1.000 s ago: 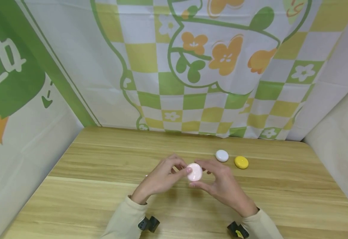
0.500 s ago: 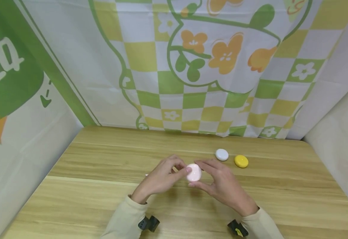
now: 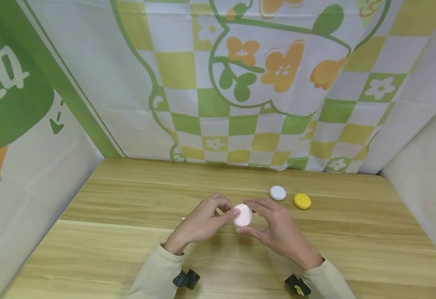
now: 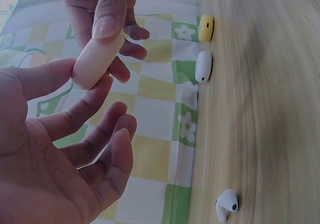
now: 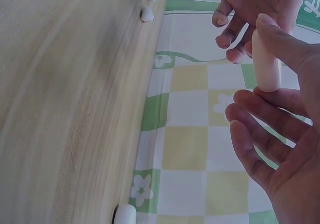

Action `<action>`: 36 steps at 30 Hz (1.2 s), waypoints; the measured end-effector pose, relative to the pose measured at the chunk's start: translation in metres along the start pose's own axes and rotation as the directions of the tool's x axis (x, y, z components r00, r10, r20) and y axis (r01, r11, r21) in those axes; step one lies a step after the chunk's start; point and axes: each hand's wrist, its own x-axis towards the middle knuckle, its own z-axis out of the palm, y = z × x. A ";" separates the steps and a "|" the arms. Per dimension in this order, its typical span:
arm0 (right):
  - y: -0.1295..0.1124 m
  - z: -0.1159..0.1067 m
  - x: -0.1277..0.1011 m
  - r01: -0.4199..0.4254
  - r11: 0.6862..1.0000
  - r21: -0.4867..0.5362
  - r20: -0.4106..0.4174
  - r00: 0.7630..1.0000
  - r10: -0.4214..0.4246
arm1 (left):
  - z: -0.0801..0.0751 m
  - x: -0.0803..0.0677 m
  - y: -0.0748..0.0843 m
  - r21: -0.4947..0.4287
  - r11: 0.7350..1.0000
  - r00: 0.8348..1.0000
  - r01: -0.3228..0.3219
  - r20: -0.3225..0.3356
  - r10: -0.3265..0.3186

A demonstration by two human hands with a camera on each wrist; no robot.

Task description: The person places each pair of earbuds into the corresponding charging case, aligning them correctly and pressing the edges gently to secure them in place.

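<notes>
"As we read the head view, how do we log the left hand (image 3: pixel 207 219)?"

"Pinching. We see its thumb against the face of a pale pink disc (image 3: pixel 245 216), index finger behind. Left wrist view adds the remaining fingers, loosely bent and off the disc."

"And the right hand (image 3: pixel 280 225)?"

"Pinching the same disc by its rim: we note the thumb at the near edge and the index finger at the far edge. Right wrist view gives its other fingers, curved and free."

"Where do we place the disc?"

"Between the two hands. Both wrist views show it raised clear of the wooden table (image 3: pixel 128 253), edge-on, with a thick rounded side; from the head we get mostly its round face."

"Further out?"

"Beyond the right hand we record a white disc (image 3: pixel 278 193) and, just beside it to the right, a yellow disc (image 3: pixel 302 201), both on the table. Left wrist view shows a dark mark on the white one's edge, which the head view does not."

"Left side?"

"From the head, only a small white tip by the left wrist. Left wrist view shows a white earbud (image 4: pixel 228 201) on the table; right wrist view shows two small white pieces (image 5: pixel 147 14), details too small for us to tell."
</notes>
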 end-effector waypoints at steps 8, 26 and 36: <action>0.004 -0.006 0.001 0.035 0.999 -0.008 0.034 0.999 -0.034 | 0.002 0.000 0.000 0.017 1.000 1.000 0.002 0.023 -0.002; 0.039 -0.027 -0.023 -0.027 0.990 -0.141 -0.011 1.000 0.025 | -0.012 -0.005 -0.003 0.052 0.998 0.998 0.036 -0.058 -0.033; 0.072 -0.066 -0.056 -0.313 0.916 -0.252 0.075 0.937 0.341 | -0.019 -0.007 -0.006 0.050 0.997 0.995 0.061 -0.079 -0.057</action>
